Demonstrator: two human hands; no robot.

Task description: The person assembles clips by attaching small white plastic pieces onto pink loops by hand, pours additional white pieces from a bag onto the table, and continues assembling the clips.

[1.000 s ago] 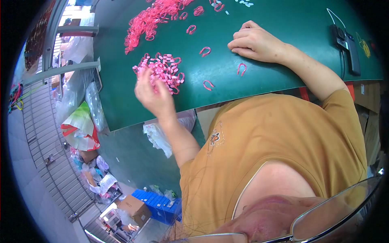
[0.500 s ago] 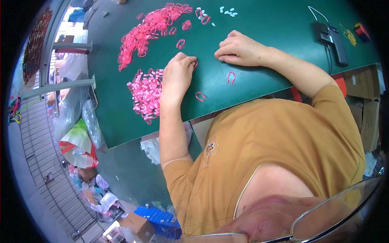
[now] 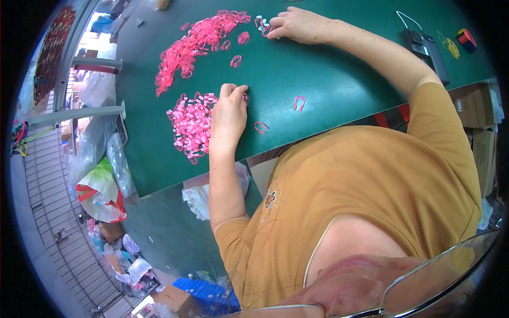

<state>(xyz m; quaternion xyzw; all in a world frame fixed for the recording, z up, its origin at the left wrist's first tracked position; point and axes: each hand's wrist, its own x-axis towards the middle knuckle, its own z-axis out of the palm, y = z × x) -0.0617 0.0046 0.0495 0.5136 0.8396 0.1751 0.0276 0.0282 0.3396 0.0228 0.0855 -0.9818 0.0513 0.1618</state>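
Note:
My left hand [image 3: 229, 114] is closed in a pinch on a small pink loop [image 3: 245, 98], mostly hidden by the fingers. Beside it lies a heap of pink loops with whitish pieces on them [image 3: 191, 124], partly under the wrist. Farther forward, my right hand [image 3: 302, 25] is bent with its fingertips at a few small white pieces and pink loops [image 3: 262, 24]; what the fingers grip is hidden. Two U-shaped pink loops, one upright [image 3: 299, 104] and one nearer the edge [image 3: 261, 127], lie apart on the green tabletop [image 3: 318, 74].
A larger pile of plain pink loops [image 3: 201, 42] spreads at the far left, with a stray loop [image 3: 236, 61] close by. At the right are a black device with a cable [image 3: 424, 47], yellow cord [image 3: 450, 46] and a red-and-black object [image 3: 466, 40]. Plastic bags [image 3: 101, 191] stand left.
My right hand has moved forward and left to the white pieces and loops. My left hand has shifted slightly left and back, still pinching a pink loop.

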